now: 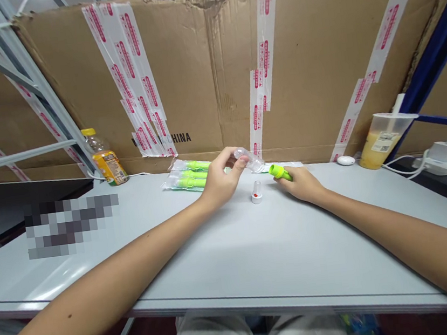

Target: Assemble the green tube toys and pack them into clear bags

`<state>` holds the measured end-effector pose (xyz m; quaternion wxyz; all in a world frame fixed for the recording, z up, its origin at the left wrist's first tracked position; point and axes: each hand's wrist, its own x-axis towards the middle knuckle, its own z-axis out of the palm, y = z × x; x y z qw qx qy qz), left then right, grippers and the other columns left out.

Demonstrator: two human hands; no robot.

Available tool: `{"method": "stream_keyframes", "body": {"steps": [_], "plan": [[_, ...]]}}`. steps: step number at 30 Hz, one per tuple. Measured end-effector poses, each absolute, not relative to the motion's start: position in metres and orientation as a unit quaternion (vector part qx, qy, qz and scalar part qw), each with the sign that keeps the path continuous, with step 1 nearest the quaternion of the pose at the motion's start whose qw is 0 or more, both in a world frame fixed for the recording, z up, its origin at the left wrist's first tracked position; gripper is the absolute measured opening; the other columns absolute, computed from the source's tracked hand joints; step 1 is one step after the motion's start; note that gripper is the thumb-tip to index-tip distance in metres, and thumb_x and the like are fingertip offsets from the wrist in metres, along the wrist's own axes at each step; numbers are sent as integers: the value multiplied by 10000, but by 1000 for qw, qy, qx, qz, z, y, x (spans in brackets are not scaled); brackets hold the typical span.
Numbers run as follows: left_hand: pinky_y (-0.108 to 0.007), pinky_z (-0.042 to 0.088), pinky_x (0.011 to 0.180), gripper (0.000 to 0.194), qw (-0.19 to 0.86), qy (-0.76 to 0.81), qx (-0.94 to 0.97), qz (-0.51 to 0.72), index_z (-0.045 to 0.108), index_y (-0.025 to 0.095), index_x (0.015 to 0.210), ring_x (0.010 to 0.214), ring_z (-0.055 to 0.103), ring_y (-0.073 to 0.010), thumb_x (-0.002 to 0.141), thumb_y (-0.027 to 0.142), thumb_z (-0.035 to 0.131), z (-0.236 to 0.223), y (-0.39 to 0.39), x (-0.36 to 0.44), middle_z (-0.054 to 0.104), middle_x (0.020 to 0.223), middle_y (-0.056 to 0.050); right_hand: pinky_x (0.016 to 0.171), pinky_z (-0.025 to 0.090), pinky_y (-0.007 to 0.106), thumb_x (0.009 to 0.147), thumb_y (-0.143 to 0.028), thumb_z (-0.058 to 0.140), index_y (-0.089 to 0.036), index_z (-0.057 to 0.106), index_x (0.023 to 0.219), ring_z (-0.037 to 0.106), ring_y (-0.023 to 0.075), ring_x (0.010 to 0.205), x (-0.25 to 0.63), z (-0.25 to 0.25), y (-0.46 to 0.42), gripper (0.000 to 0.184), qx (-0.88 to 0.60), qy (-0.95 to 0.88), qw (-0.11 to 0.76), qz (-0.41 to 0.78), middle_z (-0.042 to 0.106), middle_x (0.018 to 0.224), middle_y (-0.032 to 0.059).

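Note:
My left hand [224, 174] is closed around a clear plastic bottle [252, 160], tilted with its narrower end toward the right. In my right hand [302, 182] is a bright green tubular part [278, 172], its open end pointing up and left toward the bottle. The two pieces are apart. Between my hands, a small clear cap with a white base [256, 193] and a red spot inside stands upright on the table. Behind my left hand lie several green tubular items in clear plastic bags [188, 178].
A juice bottle with a yellow cap [109, 162] stands at the back left. At the right are a tilted-looking drink cup with a straw [383, 139], a white oval object [345, 160] and a power strip with cables [446, 156]. A taped cardboard wall [191, 73] borders the grey table [234, 253].

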<state>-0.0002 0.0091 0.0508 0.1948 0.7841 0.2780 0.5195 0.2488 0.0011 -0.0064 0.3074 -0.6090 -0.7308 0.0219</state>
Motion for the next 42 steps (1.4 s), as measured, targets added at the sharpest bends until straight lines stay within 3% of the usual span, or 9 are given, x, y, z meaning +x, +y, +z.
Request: {"method": "stream_keyframes", "body": {"steps": [7,12,20,33,37,42], "plan": [[-326,434,919,278,195,242,865,394,620,195,1015,1003,597,-206,954,449,525,32,7,24,661,1048,-60,623,344,274,888,-418,498,-205,580,774,562,182,712,248,-5,3,255,-636,-695,333,31,682,780,42],[-338,438,834,237,179,279,879,344,575,189,960,914,576,-205,931,419,522,17,12,24,626,974,-57,619,345,281,886,-427,506,-210,586,781,570,189,704,248,-7,3,254,-643,-700,312,19,686,786,52],[-295,413,678,170,190,337,857,339,505,206,832,715,524,-161,857,358,575,8,12,28,572,781,-2,579,305,282,884,-408,514,-219,542,735,538,179,659,248,-8,4,242,-645,-709,285,-2,660,748,43],[-315,428,736,166,133,371,853,343,544,200,866,794,566,-186,833,349,610,6,33,11,615,848,-21,572,282,279,892,-435,502,-221,514,731,528,179,663,247,-8,3,268,-648,-712,270,-4,644,743,45],[-325,452,798,252,178,358,850,344,540,203,968,866,590,-190,785,326,663,5,32,8,635,960,-29,573,279,281,889,-436,506,-220,518,737,526,179,664,247,-8,2,265,-651,-711,267,-3,645,749,45],[-347,473,911,618,301,345,813,360,440,210,1242,996,624,-205,703,269,736,0,37,1,629,1104,-53,581,275,276,887,-426,508,-215,536,753,524,173,671,247,-7,1,252,-651,-711,265,1,645,756,39]]}}
